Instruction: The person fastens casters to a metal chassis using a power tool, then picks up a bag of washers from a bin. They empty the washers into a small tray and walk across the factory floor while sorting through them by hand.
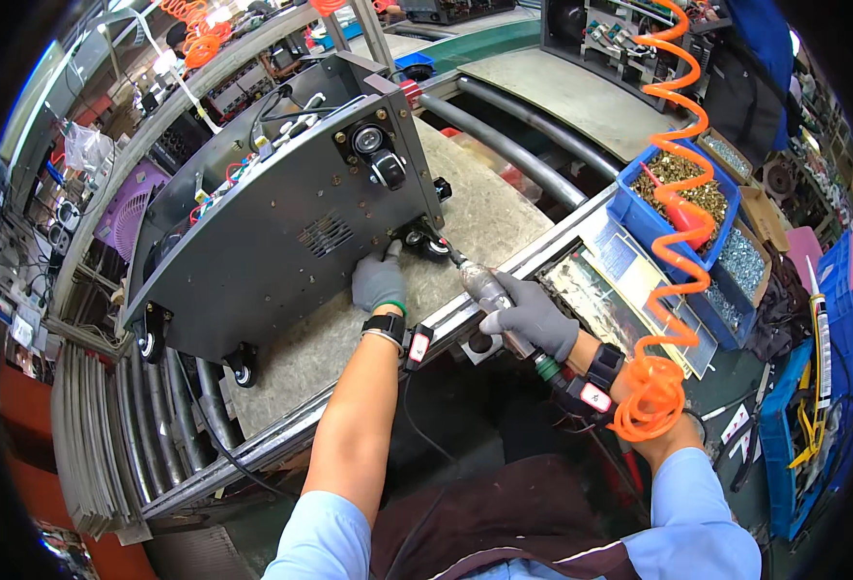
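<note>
A dark grey metal cabinet [281, 222] is tipped up on a board, its underside with black casters facing me. My left hand [380, 280], in a grey glove, lies against this panel. Its curled fingers are partly hidden, with one fingertip beside a caster [415, 240] at the lower right corner. My right hand [542, 324], also gloved, is wrapped round a silver air screwdriver [484, 287]. The tool's bit points up and left to that same caster; whether it meets a screw is too small to tell. Another caster [378, 159] is fixed higher on the panel.
An orange coiled air hose [678, 217] hangs on the right, in front of a blue bin [634, 193] of brass-coloured screws. Silver screws [740, 261] fill a bin beside it. Steel rollers [523, 145] run beyond the board. A blue crate [789, 435] with tools stands at right.
</note>
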Action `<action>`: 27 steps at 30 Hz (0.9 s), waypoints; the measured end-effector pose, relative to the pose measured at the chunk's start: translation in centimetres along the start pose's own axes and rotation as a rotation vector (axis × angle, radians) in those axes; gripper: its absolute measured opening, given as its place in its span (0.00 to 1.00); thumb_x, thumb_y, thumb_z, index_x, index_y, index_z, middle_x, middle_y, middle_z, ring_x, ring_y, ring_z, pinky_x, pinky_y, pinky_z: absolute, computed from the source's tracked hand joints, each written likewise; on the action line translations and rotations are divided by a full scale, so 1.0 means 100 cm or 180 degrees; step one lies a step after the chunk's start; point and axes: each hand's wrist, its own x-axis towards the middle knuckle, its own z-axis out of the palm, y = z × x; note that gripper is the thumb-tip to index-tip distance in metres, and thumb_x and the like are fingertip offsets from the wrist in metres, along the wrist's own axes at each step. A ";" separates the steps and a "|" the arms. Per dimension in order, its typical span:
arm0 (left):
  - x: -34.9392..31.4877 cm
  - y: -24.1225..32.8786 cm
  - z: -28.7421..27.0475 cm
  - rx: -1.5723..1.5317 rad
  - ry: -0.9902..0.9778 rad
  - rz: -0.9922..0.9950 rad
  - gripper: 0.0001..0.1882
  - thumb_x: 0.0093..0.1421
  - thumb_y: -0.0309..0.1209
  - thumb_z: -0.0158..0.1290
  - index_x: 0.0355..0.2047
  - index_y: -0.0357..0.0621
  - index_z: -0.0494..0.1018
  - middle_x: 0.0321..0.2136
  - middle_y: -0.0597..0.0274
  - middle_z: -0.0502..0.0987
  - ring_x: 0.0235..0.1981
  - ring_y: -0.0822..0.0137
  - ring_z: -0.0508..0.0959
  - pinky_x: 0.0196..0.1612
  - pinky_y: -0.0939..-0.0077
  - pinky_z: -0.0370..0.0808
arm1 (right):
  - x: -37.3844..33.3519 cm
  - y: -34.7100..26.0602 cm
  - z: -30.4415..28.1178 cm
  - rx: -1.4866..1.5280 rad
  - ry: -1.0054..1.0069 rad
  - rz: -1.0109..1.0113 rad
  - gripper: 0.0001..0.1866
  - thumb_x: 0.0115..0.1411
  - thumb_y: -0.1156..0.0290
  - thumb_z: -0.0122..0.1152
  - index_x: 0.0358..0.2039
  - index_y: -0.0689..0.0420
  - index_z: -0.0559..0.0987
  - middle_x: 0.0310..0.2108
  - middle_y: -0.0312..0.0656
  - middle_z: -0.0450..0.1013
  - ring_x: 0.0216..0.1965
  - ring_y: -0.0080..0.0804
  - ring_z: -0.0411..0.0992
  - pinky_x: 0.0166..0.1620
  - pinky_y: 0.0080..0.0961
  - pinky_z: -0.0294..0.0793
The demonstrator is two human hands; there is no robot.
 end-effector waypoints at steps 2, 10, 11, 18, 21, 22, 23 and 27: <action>0.001 0.003 0.000 0.0141 0.0047 -0.0065 0.31 0.46 0.61 0.52 0.34 0.46 0.78 0.35 0.48 0.76 0.39 0.49 0.76 0.41 0.61 0.72 | 0.000 -0.008 -0.003 0.0567 -0.0236 0.0430 0.42 0.39 0.72 0.65 0.57 0.66 0.59 0.38 0.42 0.69 0.37 0.26 0.68 0.42 0.23 0.69; 0.006 0.005 0.004 0.0043 0.0003 -0.0126 0.30 0.47 0.61 0.51 0.36 0.48 0.77 0.35 0.48 0.76 0.40 0.49 0.75 0.41 0.60 0.72 | 0.004 -0.010 -0.007 0.0338 -0.0260 0.0280 0.42 0.41 0.72 0.65 0.57 0.66 0.58 0.37 0.41 0.69 0.36 0.25 0.68 0.41 0.22 0.70; 0.006 0.004 0.003 -0.0011 0.0019 -0.0077 0.31 0.47 0.62 0.51 0.36 0.48 0.77 0.35 0.48 0.76 0.40 0.48 0.75 0.41 0.60 0.72 | 0.003 -0.014 -0.006 0.0313 -0.0260 0.0284 0.42 0.41 0.72 0.65 0.57 0.66 0.58 0.36 0.41 0.69 0.35 0.25 0.68 0.41 0.22 0.70; 0.006 0.007 0.004 0.0205 0.0064 -0.0167 0.31 0.47 0.62 0.50 0.35 0.47 0.77 0.35 0.47 0.76 0.39 0.48 0.75 0.41 0.60 0.72 | 0.005 0.002 0.002 0.0202 -0.0078 0.0267 0.43 0.40 0.71 0.64 0.57 0.66 0.57 0.36 0.47 0.69 0.32 0.30 0.71 0.33 0.24 0.75; 0.008 0.004 0.005 0.0158 0.0061 -0.0217 0.32 0.46 0.63 0.50 0.34 0.46 0.77 0.35 0.47 0.76 0.39 0.48 0.75 0.41 0.60 0.72 | 0.012 0.007 0.004 0.0389 -0.0054 0.0310 0.43 0.40 0.71 0.64 0.57 0.66 0.57 0.36 0.48 0.70 0.30 0.31 0.72 0.32 0.25 0.76; 0.009 0.002 0.008 0.0133 0.0056 -0.0117 0.33 0.46 0.63 0.50 0.34 0.45 0.77 0.35 0.47 0.76 0.39 0.48 0.76 0.41 0.60 0.72 | 0.012 0.006 0.004 0.0380 -0.0056 0.0297 0.43 0.40 0.71 0.64 0.57 0.66 0.57 0.36 0.48 0.70 0.30 0.31 0.72 0.32 0.25 0.76; 0.007 0.004 0.008 0.0117 0.0041 -0.0019 0.34 0.46 0.64 0.50 0.34 0.43 0.77 0.35 0.46 0.76 0.39 0.48 0.76 0.40 0.60 0.72 | 0.011 0.006 0.004 0.0349 -0.0043 0.0301 0.43 0.40 0.71 0.64 0.57 0.66 0.58 0.36 0.48 0.70 0.29 0.32 0.72 0.31 0.25 0.76; 0.006 0.004 0.006 0.0217 -0.0021 -0.0072 0.32 0.47 0.63 0.49 0.36 0.47 0.77 0.37 0.51 0.76 0.39 0.50 0.76 0.39 0.58 0.72 | 0.008 -0.003 0.004 0.0583 -0.0132 0.0292 0.41 0.40 0.71 0.64 0.56 0.65 0.59 0.36 0.48 0.69 0.29 0.32 0.73 0.31 0.25 0.76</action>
